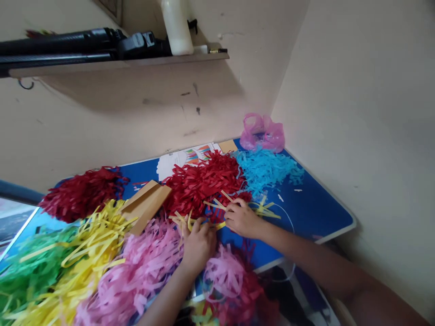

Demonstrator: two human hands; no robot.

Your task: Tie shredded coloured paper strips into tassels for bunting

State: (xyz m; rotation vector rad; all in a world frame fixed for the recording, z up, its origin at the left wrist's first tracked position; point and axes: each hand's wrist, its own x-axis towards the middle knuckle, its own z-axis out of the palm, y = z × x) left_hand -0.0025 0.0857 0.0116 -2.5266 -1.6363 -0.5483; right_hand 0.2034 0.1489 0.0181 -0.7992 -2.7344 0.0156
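i judge yellow strips (220, 225) light, soft, easily torn; best pinched where bunched; i see left hand (200, 237), right hand (243, 219) both pinching them, just beside red strips (209, 181)

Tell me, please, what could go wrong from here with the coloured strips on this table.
The pale yellow strips at the left hand and right hand lie close to the red strips, so they might tangle. The thin white cord passes beneath the right arm and could snag it. The pink bundle by the table's near edge might slide off.
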